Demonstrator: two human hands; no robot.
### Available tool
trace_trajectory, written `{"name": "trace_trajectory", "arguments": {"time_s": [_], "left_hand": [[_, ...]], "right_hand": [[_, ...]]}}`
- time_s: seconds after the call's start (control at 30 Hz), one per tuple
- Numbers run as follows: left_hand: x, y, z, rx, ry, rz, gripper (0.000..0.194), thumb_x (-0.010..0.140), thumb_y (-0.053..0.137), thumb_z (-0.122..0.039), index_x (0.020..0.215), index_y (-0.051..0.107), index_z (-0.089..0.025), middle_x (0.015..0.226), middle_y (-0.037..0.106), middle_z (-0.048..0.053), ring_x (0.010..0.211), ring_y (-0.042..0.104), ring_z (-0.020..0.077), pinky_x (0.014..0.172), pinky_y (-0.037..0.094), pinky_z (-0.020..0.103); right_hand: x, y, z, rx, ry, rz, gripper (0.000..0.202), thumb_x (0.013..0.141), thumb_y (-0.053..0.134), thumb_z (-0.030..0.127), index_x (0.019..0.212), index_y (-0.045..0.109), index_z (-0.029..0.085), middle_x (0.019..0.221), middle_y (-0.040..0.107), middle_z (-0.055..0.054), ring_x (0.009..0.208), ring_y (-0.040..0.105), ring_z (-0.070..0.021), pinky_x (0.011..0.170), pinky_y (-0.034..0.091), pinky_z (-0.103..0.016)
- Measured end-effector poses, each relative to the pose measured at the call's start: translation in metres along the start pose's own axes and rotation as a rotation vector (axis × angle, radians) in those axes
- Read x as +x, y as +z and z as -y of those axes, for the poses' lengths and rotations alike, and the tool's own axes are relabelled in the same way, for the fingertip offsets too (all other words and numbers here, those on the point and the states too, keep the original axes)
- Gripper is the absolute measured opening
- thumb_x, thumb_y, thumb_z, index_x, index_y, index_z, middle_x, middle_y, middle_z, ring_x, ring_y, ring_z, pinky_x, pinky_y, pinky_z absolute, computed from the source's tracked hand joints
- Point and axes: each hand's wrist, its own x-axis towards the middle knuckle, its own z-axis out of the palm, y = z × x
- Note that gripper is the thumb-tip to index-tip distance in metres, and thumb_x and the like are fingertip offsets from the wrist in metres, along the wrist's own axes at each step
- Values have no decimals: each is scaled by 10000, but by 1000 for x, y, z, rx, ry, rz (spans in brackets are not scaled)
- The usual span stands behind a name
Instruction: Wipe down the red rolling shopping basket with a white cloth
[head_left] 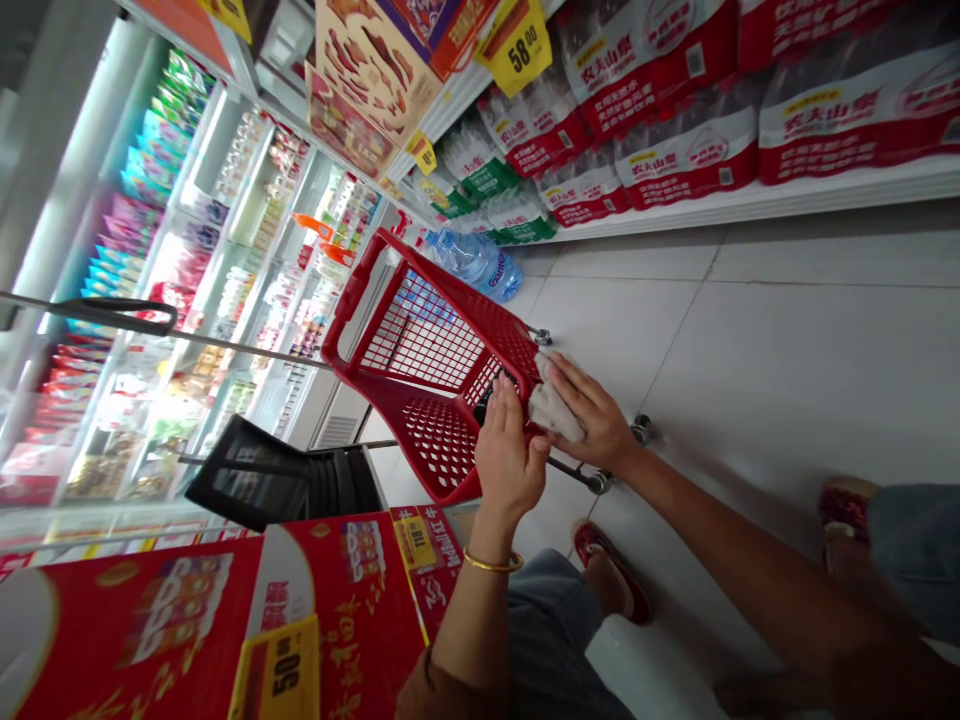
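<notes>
A red plastic shopping cart [390, 375] with grid walls stands before me, slanted in the tilted view. My right hand [592, 410] has a pale grey cloth [553, 408] under its fingers, up against the cart's near side. Beside it my left hand [511, 450], with a gold bangle on the wrist, reaches to the cart's near edge. Its fingers are stretched out and close together, holding nothing I can see. Behind those fingertips a small dark thing [487, 395] shows inside the cart, too hidden to name.
Shrink-wrapped packs of bottled water [686, 155] fill the low shelf at upper right. Large blue water bottles [480, 262] stand on the floor past the cart. Red cartons [337, 600] are stacked at lower left, near a black basket [255, 475]. A lit refrigerated display [187, 260] runs behind.
</notes>
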Motion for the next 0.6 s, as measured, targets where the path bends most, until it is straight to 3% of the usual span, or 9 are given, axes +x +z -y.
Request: {"name": "trace_trajectory", "arguments": {"time_s": [0.1, 0.27, 0.43, 0.6], "left_hand": [[0, -1, -1, -18, 7, -6, 931, 912, 45, -742, 1531, 268, -82, 1551, 335, 213, 1464, 291, 278, 1171, 304, 434], [2, -4, -2, -33, 37, -2, 937, 913, 121, -754, 1525, 275, -61, 1543, 338, 231, 1449, 322, 303, 1149, 342, 429], [2, -3, 0, -23, 77, -6, 900, 931, 157, -728, 1549, 196, -74, 1568, 287, 223, 1470, 272, 297, 1162, 315, 443], [0, 0, 1, 14, 74, -7, 927, 917, 159, -749, 1557, 157, -80, 1589, 238, 219, 1488, 211, 304, 1164, 305, 449]], "right_hand": [[16, -1, -8, 79, -44, 90, 790, 912, 573, 442, 1560, 190, 203, 1584, 299, -125, 1446, 314, -296, 1171, 356, -512], [20, -1, -18, 145, -58, 179, 766, 935, 550, 410, 1564, 164, 206, 1590, 292, -105, 1467, 271, -253, 1194, 320, -471], [6, -1, -28, 165, -15, 231, 772, 928, 558, 456, 1560, 185, 216, 1588, 296, -102, 1455, 303, -249, 1188, 335, -442], [-21, 3, -43, 141, 58, 215, 762, 914, 599, 402, 1552, 221, 226, 1563, 347, -106, 1437, 342, -240, 1174, 358, -437]]}}
